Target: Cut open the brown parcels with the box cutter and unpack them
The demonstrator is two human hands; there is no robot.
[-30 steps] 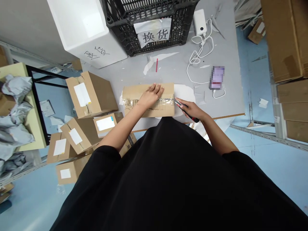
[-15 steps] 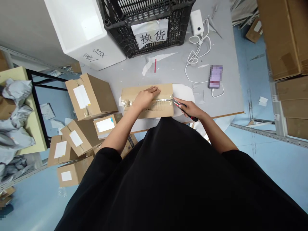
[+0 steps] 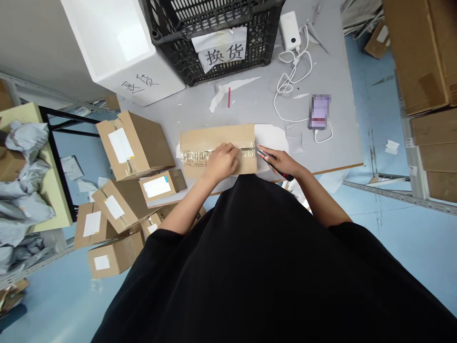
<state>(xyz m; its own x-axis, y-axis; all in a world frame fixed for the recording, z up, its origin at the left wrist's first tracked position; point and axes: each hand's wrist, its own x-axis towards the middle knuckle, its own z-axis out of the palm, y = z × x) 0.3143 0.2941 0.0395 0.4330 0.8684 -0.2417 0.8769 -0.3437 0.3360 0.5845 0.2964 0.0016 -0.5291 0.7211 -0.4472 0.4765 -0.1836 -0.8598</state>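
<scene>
A long, low cardboard box [image 3: 214, 134] lies on the grey table in front of me. Shiny clear tape [image 3: 195, 157] runs along its middle seam, wrinkled toward the left end. On top of the box, over the seam, my left hand [image 3: 224, 160] rests with its fingers curled in; whatever is under the fingertips is hidden. At the box's right end, my right hand [image 3: 285, 164] grips a red-and-black utility knife [image 3: 266, 155]. The knife's tip is beside the taped edge; whether it touches the tape I cannot tell.
Behind the box stand a white bin [image 3: 157, 88] and a black crate [image 3: 228, 69]. A power bank [image 3: 290, 31], white cables and a phone [image 3: 319, 112] lie to the right. Several cartons [image 3: 150, 143] are stacked at the left, near a shelf of grey parcels [image 3: 21, 190].
My left hand has slid toward me, from flat on the box's upper flap to the seam, and its fingers have curled. My right hand with the knife stays nearly still.
</scene>
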